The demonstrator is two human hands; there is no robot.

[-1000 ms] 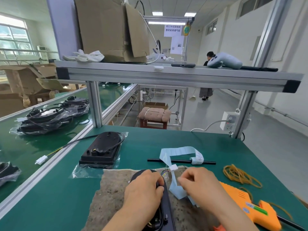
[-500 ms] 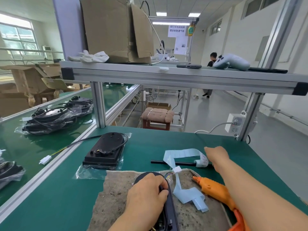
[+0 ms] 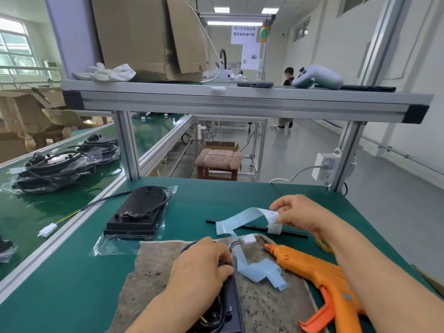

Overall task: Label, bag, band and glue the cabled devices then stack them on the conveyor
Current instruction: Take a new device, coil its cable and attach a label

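A black cabled device (image 3: 229, 306) lies on a brown mat (image 3: 149, 272) at the near edge, mostly covered by my left hand (image 3: 201, 265), which grips it from above. Its coloured wires end in a white connector (image 3: 248, 238). My right hand (image 3: 300, 213) pinches the end of a pale blue label strip (image 3: 242, 216) where a white printed label (image 3: 274, 221) sits, lifted above the table. Another length of blue backing strip (image 3: 262, 272) lies on the mat. A second black device (image 3: 138, 215) rests on a clear bag (image 3: 105, 246) to the left.
An orange glue gun (image 3: 322, 280) lies under my right forearm. A black rod (image 3: 254, 228) lies across the green table (image 3: 216, 195). Bagged devices (image 3: 55, 169) are stacked on the conveyor (image 3: 28, 212) at left. Overhead runs an aluminium shelf (image 3: 240, 102) with a cardboard box (image 3: 144, 37).
My right hand left the strip by the device, reached out to the rolled end of the label strip and lifted it. My left hand stayed on the device.
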